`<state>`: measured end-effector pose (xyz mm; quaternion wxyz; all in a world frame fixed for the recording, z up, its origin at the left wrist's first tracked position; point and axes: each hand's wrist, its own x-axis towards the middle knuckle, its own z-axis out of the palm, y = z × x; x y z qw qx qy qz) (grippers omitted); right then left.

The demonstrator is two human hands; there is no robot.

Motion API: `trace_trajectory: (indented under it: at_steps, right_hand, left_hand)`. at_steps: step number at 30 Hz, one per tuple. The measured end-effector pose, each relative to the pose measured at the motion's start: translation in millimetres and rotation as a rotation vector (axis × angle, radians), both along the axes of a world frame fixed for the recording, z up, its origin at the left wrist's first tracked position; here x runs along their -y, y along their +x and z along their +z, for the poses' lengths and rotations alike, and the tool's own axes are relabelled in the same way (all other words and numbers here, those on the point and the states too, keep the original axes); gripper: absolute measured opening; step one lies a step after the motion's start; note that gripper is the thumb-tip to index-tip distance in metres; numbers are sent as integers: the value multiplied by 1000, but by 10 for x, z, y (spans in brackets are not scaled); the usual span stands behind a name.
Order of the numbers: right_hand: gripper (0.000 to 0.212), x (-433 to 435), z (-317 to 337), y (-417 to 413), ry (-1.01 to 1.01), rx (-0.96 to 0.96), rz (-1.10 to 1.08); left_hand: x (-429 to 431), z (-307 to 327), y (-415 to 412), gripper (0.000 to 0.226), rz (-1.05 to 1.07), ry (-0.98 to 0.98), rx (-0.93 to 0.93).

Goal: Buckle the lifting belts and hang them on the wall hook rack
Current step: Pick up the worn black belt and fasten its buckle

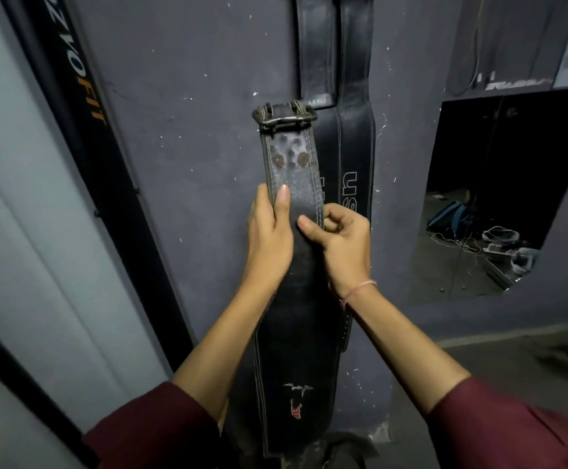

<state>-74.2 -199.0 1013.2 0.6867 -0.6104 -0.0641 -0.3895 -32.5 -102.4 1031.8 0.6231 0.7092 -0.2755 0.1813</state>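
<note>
I hold a worn black leather lifting belt [294,333] upright against the dark wall, its metal buckle [284,115] at the top end. My left hand [269,231] grips its left edge, thumb laid across the front. On the right edge my right hand [341,242] pinches the belt between thumb and curled fingers. Behind it a second black belt [353,137] with white lettering hangs down the wall from above the frame. The hook rack is out of view.
A black post with orange lettering [86,106] runs diagonally at the left beside a pale panel [21,231]. At the right a wall mirror [492,198] reflects cables and gear on a floor. A dark object lies at the bottom near my feet [336,448].
</note>
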Motion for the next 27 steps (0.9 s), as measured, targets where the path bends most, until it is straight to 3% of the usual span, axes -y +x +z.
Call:
trace_trajectory:
  at_steps: [2, 4, 10, 13, 17, 20, 24, 27]
  right_hand:
    - [40, -65, -30, 25, 32, 1, -40]
    - [44, -125, -65, 37, 47, 0, -54]
    - [14, -90, -85, 91, 165, 25, -48]
    - [12, -69, -104, 20, 107, 22, -13]
    - [27, -26, -156, -85, 19, 19, -34]
    - [12, 9, -259, -173, -7, -6, -14]
    - [9, 39, -434, -292, -11, -55, 64]
    - [8, 75, -579, -374, -6, -96, 88]
  left_hand:
    - [-41, -103, -55, 24, 58, 20, 114]
    - [-44, -254, -143, 24, 103, 49, 186]
    - [-96, -886, -253, 26, 107, 172, 130]
    - [-94, -857, -320, 39, 102, 141, 85]
    - [-18, -549, -387, 22, -24, -33, -23]
    - [75, -243, -264, 11, -76, -135, -133]
    - [169, 152, 149, 20, -111, -362, -319]
    - [218, 227, 277, 25, -175, -392, -330]
